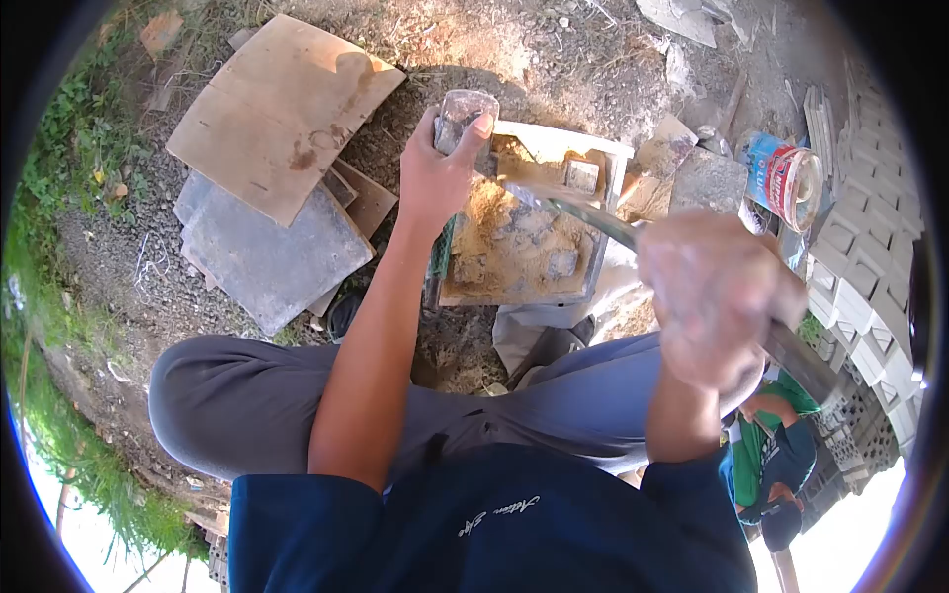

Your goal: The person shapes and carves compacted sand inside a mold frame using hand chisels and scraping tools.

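Observation:
My left hand (440,168) is wrapped round a small grey-brown block (468,103), thumb along its near side, above the upper left corner of a shallow tray (615,168). My right hand (717,287), smeared by motion, grips a long-bladed tool (603,219). Its shiny tip points left over the tray, and a dark shaft sticks out behind the hand. Yellowish dust coats the tray's floor. A pale small block (581,176) sits in its upper right corner, and another block (562,263) lies lower down, dusty. The blade's tip is apart from the held block.
A brown board (277,109) overlaps grey slabs (277,247) on the left. At right stand a blue-and-red labelled tub (786,183) and stacked pale blocks (860,267). Another person (781,445) in dark and green clothes is at lower right. My crossed legs border the tray.

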`<state>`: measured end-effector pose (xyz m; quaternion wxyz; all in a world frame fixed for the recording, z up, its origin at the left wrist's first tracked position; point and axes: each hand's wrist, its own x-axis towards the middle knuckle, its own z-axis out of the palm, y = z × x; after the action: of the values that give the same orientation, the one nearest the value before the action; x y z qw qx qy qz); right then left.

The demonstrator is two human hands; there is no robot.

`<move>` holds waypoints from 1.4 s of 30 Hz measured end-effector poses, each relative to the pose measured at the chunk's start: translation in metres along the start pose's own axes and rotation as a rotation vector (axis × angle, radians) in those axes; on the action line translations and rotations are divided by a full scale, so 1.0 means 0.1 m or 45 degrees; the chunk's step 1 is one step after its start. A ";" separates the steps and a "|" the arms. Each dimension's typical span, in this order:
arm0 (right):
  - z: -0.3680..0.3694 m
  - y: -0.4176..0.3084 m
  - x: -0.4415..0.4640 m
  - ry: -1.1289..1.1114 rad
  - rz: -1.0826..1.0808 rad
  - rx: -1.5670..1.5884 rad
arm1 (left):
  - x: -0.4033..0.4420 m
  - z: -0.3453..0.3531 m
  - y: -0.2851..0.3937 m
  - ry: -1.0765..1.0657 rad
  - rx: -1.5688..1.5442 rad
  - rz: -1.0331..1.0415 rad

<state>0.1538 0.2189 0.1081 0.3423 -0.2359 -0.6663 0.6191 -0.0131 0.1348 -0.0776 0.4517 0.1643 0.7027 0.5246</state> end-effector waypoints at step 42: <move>0.23 -0.12 0.06 0.238 -0.223 0.217 | 0.07 0.02 -0.02 0.040 0.021 0.060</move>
<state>0.1338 0.2064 0.1207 0.4742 -0.2036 -0.5947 0.6165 -0.0144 0.1401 -0.0828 0.4266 0.1763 0.7099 0.5319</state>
